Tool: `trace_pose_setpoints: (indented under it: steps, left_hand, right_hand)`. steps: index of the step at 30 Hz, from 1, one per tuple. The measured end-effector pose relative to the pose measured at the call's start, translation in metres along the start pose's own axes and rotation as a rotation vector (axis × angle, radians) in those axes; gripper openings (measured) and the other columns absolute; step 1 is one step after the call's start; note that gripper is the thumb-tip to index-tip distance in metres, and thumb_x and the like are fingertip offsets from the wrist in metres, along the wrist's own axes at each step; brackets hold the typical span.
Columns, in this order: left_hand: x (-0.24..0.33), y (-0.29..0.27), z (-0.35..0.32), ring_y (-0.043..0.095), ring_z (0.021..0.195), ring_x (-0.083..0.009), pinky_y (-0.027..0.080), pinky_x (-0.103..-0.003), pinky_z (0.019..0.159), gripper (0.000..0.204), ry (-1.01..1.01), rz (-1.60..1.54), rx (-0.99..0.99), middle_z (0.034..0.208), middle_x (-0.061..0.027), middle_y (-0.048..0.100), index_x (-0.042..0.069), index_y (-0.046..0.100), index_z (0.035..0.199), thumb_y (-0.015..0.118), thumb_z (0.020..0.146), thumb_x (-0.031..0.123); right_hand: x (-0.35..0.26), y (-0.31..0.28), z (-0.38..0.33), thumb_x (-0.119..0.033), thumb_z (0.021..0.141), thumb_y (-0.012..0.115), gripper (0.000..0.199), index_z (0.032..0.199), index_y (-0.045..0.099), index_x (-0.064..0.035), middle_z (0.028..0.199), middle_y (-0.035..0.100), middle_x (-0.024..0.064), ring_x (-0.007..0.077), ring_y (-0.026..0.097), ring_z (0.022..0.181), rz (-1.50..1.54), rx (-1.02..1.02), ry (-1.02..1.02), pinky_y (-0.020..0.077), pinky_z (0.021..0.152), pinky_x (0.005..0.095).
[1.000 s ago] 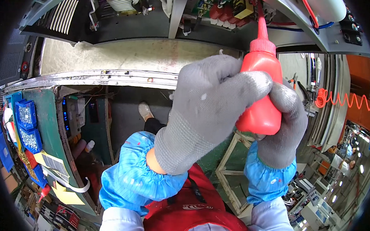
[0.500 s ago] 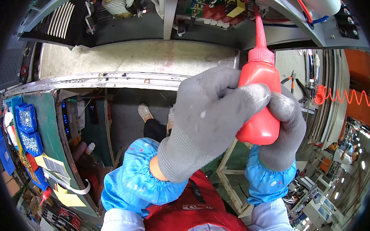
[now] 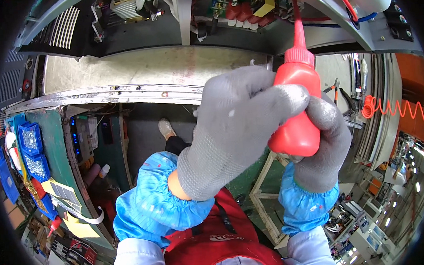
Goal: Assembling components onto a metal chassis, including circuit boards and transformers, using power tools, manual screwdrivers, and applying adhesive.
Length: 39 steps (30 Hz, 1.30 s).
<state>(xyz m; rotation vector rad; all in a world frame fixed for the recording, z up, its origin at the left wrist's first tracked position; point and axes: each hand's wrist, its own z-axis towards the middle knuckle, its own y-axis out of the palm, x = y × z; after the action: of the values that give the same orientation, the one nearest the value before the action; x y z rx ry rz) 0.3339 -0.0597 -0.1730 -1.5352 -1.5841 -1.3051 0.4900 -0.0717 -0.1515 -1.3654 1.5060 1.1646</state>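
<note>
Both hands wear grey work gloves and close around a red squeeze bottle (image 3: 299, 128) with a ribbed cap and a long thin nozzle. My left hand (image 3: 237, 115) wraps it from the left, thumb across its front. From the right, my right hand (image 3: 328, 137) grips it, thumb pressed on its side. The nozzle points up and away, its tip among the wires and parts inside a grey metal cabinet (image 3: 186, 20). What the tip touches, I cannot make out. Near it are a circuit board with red components (image 3: 240, 10) and a yellow block (image 3: 264, 4).
A metal-edged bench (image 3: 124, 72) runs below the cabinet. Blue bins of small hardware (image 3: 32, 140) hang on a green panel at the left. Pliers (image 3: 333, 87) and a coiled orange hose (image 3: 369, 107) lie at the right. A red hose (image 3: 344, 3) hangs at upper right.
Both hands and the bottle have shifted slightly upward, toward the cabinet. The hold on the bottle stays the same, and the view has moved a little.
</note>
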Motion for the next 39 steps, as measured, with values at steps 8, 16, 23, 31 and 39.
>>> trace_pose_setpoints:
  steps: [8,16,23,31,39]
  left_hand:
    - [-0.009,0.013,0.000,0.061,0.072,-0.0114,0.050,-0.026,0.064,0.039,0.161,-0.017,0.024,0.080,-0.0070,0.065,-0.006,0.068,0.099,0.066,0.081,0.029]
    - [-0.011,0.016,0.004,0.060,0.063,-0.0118,0.048,-0.025,0.055,0.039,0.221,-0.029,0.038,0.079,-0.0069,0.064,-0.006,0.068,0.095,0.066,0.082,0.031]
    - [-0.002,0.023,-0.011,0.061,0.072,-0.0100,0.049,-0.024,0.064,0.037,-0.033,-0.089,0.029,0.082,-0.0067,0.066,-0.006,0.066,0.103,0.065,0.086,0.027]
    - [-0.051,0.047,-0.055,0.063,0.080,-0.0291,0.050,-0.038,0.073,0.037,0.168,0.126,0.000,0.092,-0.0167,0.064,0.003,0.061,0.117,0.064,0.090,0.028]
    - [-0.044,0.024,-0.071,0.065,0.092,-0.0307,0.051,-0.037,0.081,0.029,0.216,0.465,-0.118,0.099,-0.0168,0.066,0.001,0.065,0.113,0.064,0.092,0.021]
  right_hand:
    - [0.002,-0.003,-0.006,-0.031,0.090,0.053,0.042,0.105,0.065,0.0063,0.091,0.066,0.0100,0.0155,0.063,0.079,-0.220,0.075,-0.099,0.0497,0.070,0.0288]
    - [-0.001,0.000,0.003,-0.028,0.084,0.058,0.038,0.102,0.064,0.0055,0.087,0.065,0.0086,0.0154,0.063,0.076,-0.112,0.136,-0.023,0.0499,0.069,0.0285]
    - [-0.006,-0.010,-0.007,-0.033,0.081,0.061,0.046,0.107,0.065,0.0052,0.095,0.067,0.0098,0.0159,0.064,0.082,-0.184,0.085,0.030,0.0510,0.074,0.0299]
    - [0.019,-0.051,-0.057,-0.044,0.081,0.065,0.063,0.123,0.055,0.0023,0.115,0.060,0.0087,0.0169,0.057,0.105,-0.100,-0.111,0.307,0.0452,0.093,0.0323]
    - [0.044,-0.113,-0.072,-0.046,0.081,0.062,0.043,0.097,0.058,-0.0059,0.079,0.057,0.0026,0.0144,0.055,0.065,0.120,0.154,0.362,0.0427,0.058,0.0277]
